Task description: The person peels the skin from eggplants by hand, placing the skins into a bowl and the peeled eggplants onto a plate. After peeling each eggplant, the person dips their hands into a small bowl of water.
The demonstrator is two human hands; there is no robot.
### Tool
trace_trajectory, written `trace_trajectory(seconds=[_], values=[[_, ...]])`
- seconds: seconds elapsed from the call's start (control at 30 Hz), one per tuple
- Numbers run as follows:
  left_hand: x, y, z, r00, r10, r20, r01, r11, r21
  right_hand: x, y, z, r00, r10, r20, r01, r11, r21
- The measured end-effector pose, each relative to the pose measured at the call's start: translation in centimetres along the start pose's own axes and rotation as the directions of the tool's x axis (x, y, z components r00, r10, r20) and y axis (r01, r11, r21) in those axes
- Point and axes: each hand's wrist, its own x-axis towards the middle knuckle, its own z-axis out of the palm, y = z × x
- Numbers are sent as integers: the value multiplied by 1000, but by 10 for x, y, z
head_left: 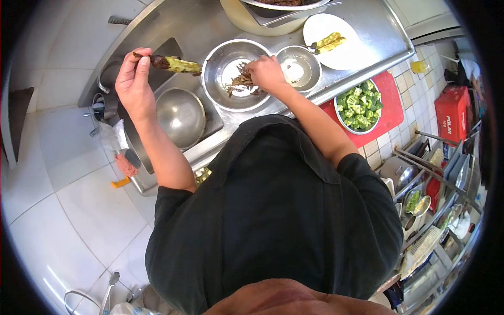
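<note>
Stainless counter (367, 31) and sink are filling the upper frame. Left hand (134, 79) is pinching the dark stem end of a charred green pepper (176, 64), which is sticking out toward 3 o'clock from the fingertips, above the sink. Right hand (266, 72) is gripping brown stringy scraps (241, 81) over a steel bowl (231, 73); scraps are lying at 8 o'clock of that hand.

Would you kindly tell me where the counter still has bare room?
Bare steel counter lies right of the white plate, and the red board beside the broccoli bowl has some room. It is crowded around the two metal bowls.
</note>
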Motion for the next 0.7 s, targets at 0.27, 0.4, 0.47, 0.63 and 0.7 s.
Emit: trace_trajectory(seconds=[0.27,0.4,0.47,0.63,0.7], values=[[-12,-7,18,993,-85,80,90,994,-64,-49,89,-15,952,157,-262,-203,966,-162],[-12,-8,25,989,-91,115,104,988,-117,-60,113,5,961,271,-47,-262,849,-459],[-11,-6,25,989,-84,125,97,989,-108,-60,113,8,921,385,53,-318,825,-467],[-10,-3,23,991,-85,107,91,995,-47,-53,95,-5,948,313,-64,-318,905,-283],[-10,-3,22,992,-75,98,78,996,-33,-46,70,-23,945,213,-246,-240,967,-86]])
